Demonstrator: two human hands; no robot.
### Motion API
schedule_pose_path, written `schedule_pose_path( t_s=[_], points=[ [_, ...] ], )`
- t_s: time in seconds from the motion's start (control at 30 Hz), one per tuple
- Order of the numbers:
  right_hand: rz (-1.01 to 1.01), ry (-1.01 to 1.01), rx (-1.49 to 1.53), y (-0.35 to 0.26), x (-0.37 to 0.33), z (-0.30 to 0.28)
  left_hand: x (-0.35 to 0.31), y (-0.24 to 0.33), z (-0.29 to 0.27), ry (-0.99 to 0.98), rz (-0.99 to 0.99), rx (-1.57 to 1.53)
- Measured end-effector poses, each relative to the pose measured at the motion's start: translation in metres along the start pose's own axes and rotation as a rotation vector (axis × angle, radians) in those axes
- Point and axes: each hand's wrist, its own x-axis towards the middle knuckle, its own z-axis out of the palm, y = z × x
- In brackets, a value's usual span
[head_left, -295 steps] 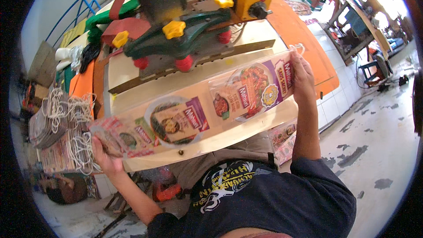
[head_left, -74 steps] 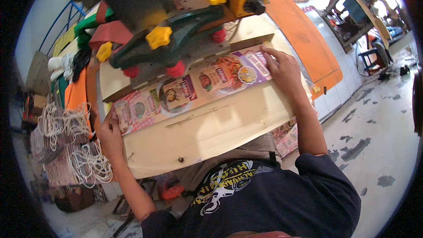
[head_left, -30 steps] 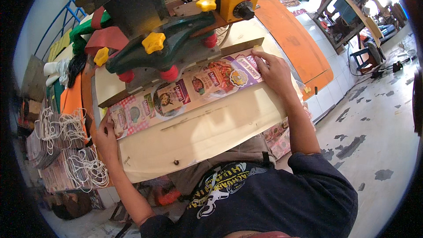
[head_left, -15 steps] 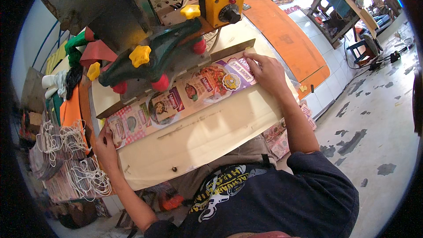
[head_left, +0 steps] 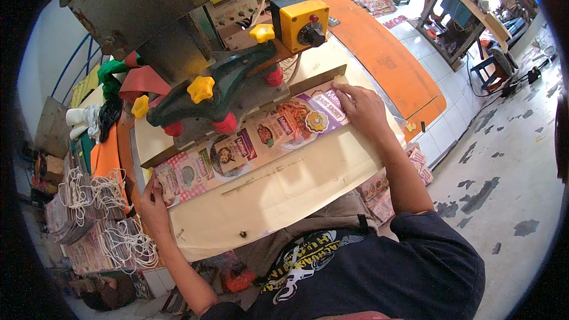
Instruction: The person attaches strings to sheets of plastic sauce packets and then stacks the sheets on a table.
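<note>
A long printed strip (head_left: pixel 248 149) with food pictures lies slantwise on a cream sheet (head_left: pixel 284 175). Its far edge runs along, and partly beneath, the metal bar (head_left: pixel 320 80) of a press machine (head_left: pixel 228 92). My left hand (head_left: pixel 155 208) pinches the strip's left end between thumb and fingers. At the right end, the bent fingers of my right hand (head_left: pixel 363 109) grip the strip's far corner. The press head, with its yellow star knobs (head_left: pixel 201 89) and red feet, is just above the far side of the strip.
A yellow control box (head_left: pixel 300 21) with a black dial stands on the orange table (head_left: pixel 409 74). Bundles of printed strips (head_left: pixel 89 219) with white cords lie at the left. More printed pieces (head_left: pixel 379 192) are beside my right arm. A workbench (head_left: pixel 456 9) stands far right.
The whole view has shifted slightly, so everything appears a little lower and to the right. Both hands keep their hold on the strip's ends, and the strip stays at the bar.
</note>
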Motion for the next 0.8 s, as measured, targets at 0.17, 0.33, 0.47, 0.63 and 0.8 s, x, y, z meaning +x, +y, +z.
schedule_pose_path(
  t_s=[0.17, 0.33, 0.47, 0.63, 0.8],
  points=[
    [-0.075, 0.077, 0.034, 0.005, -0.002, 0.003, 0.001, 0.001, 0.001, 0.019, 0.038, -0.069],
    [-0.111, 0.042, 0.083, 0.008, -0.011, -0.002, -0.008, 0.018, -0.007, -0.015, -0.031, -0.078],
    [-0.161, -0.018, 0.078, 0.007, -0.020, -0.015, -0.022, -0.014, -0.009, 0.022, 0.128, -0.037],
    [-0.154, -0.039, -0.018, 0.006, -0.030, -0.018, -0.050, 0.005, -0.019, -0.059, 0.061, 0.012],
    [-0.167, 0.009, -0.110, 0.004, -0.033, -0.013, -0.058, 0.004, -0.012, 0.005, 0.102, -0.040]
  ],
)
